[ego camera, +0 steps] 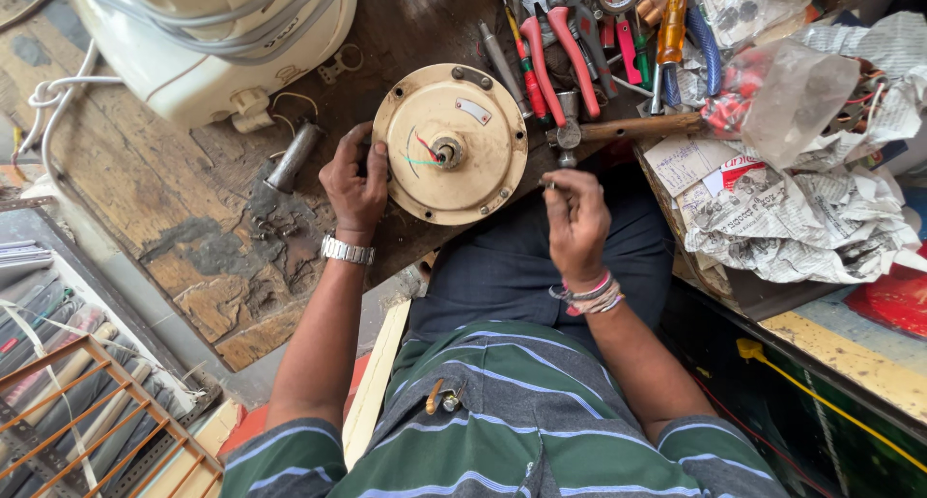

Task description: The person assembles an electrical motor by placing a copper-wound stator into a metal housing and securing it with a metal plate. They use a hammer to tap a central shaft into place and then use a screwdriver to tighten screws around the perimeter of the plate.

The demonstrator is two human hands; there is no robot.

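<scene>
Head view: we look down on a worn wooden bench (183, 199) w/ a round cream motor housing (450, 142) lying flat near the bench edge.
Left hand (355, 181): at 9 o'clock of the housing, fingers curled on its rim, gripping it to steady it.
Right hand (574, 223): at 4 o'clock of the housing, apart from it, fingertips pinched shut on a small thin part, prob. a screw or pin; too small to tell.
Housing centre: shaft stub w/ red and green wires (422, 152) coming out beside it.
Hammer (618, 129): at 3 o'clock, head just beside the housing rim.
Tool pile (579, 34): pliers, screwdrivers at 1 o'clock, crowded.
White appliance (212, 44): at 10 o'clock, cord wrapped round it.
Metal tube (291, 157): just left of the left hand.
Newspaper heap (792, 218): far right.
Risk 1: we judge the pinched part could slip and drop into the lap or floor gap, since the hand is off the bench.
Risk 2: housing sits close to the edge; a loose left grip could let it slide off.
Risk 3: the thin wires could get nicked if a tool passes near the shaft.
</scene>
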